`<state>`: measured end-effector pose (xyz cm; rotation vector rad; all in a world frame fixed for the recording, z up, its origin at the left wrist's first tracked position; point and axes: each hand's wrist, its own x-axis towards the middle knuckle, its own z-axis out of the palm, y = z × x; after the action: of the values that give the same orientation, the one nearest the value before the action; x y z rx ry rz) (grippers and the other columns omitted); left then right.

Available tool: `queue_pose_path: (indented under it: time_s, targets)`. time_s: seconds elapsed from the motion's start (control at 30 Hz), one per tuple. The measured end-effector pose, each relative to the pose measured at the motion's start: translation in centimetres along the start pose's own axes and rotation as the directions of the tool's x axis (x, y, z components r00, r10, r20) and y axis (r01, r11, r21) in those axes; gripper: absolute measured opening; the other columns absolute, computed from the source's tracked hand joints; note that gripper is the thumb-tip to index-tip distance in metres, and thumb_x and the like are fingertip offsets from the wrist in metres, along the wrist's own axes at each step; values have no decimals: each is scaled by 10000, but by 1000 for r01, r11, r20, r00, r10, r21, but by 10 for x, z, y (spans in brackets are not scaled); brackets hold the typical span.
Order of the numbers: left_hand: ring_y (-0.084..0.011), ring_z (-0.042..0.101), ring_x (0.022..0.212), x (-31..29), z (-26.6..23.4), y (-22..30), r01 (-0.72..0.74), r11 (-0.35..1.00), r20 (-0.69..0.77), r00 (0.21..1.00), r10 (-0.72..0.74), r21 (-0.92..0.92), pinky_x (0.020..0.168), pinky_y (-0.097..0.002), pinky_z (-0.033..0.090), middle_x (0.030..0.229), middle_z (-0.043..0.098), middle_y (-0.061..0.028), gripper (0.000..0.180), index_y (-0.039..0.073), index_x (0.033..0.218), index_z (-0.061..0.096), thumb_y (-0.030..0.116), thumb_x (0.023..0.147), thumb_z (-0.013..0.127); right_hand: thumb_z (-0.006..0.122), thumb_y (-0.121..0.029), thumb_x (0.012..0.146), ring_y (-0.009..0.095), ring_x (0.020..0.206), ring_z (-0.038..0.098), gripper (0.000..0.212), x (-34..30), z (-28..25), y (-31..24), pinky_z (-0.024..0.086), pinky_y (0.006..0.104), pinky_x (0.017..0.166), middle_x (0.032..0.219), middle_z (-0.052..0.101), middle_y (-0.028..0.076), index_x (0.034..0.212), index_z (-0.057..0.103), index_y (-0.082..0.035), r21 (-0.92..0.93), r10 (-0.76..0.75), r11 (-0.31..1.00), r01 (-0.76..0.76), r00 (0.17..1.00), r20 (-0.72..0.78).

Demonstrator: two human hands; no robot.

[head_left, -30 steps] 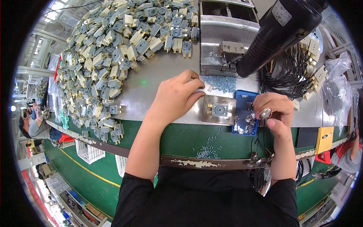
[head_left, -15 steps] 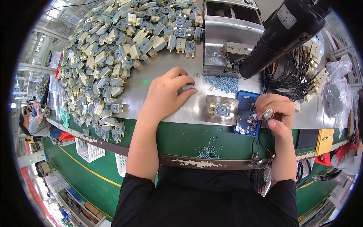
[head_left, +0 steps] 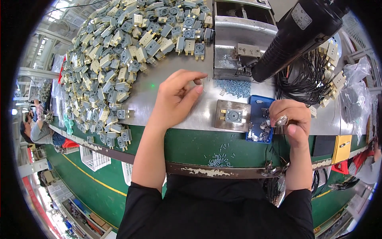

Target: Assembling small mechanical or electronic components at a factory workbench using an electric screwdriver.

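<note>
My left hand [head_left: 175, 97] is over the steel tabletop, its index finger stretched out and the thumb apart from it. The other fingers are partly curled, and I make out nothing held in them. Above a blue tray [head_left: 249, 137] of small metal clips, my right hand [head_left: 294, 117] pinches a round metal disc [head_left: 281, 120] with thin black wires hanging below. Between the hands, a grey switch-like block [head_left: 233, 116] with brass prongs lies face up on a square metal plate [head_left: 222, 124]. Blue screws [head_left: 234, 88] are heaped behind the plate.
A large pile of similar grey and cream blocks [head_left: 115, 55] covers the far left. A black cylindrical tool [head_left: 296, 42] slants in at upper right, near bundled black wires [head_left: 300, 81]. More screws [head_left: 219, 160] lie on the green front strip. Other people work at both sides.
My left hand has shifted slightly and its index finger has straightened, with the thumb now turned further upward. My right hand still holds the disc, nearly unmoved.
</note>
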<state>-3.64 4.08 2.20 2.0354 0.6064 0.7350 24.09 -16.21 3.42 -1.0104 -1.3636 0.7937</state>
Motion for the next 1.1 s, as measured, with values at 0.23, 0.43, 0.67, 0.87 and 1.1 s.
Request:
queue_pose_path:
  time_s: [0.23,0.43,0.67,0.87,1.1]
  targets:
    - [-93,620,759,-14,22,15,212,915,66,977,-201,-343,659,-252,480,945,710,-32,194,-28,1116,768,-10,924,773,668,-151,945,267,777,642,219,7,12,-9,503,365,718,891,689,153,918,695,65,-288,142,948,-133,990,12]
    - [-150,644,797,-11,43,15,-78,983,114,989,98,-165,668,-289,500,919,675,-53,276,68,1016,853,12,750,904,764,29,874,204,839,654,128,2,20,5,505,301,720,928,702,113,995,729,50,-259,94,955,-146,975,-203]
    - [-154,634,829,-14,50,11,-87,989,173,979,107,-116,684,-298,500,947,647,-42,308,100,1040,864,48,743,928,757,20,890,220,852,660,138,7,25,3,519,313,741,985,709,129,1023,735,51,-302,49,948,-101,983,-176]
    - [-168,649,812,-14,49,14,-121,990,146,981,131,-76,682,-301,508,918,660,-50,292,85,1007,862,71,726,942,739,36,890,264,902,720,162,10,23,-4,558,338,805,1012,747,151,1050,762,37,-416,41,907,-71,996,-82]
    - [-186,689,832,-14,52,12,-129,988,135,981,140,-89,712,-314,546,959,698,-65,284,57,976,850,67,709,947,737,29,892,276,915,739,164,12,24,-5,572,350,827,1015,758,158,1051,776,34,-473,99,874,-110,994,-48]
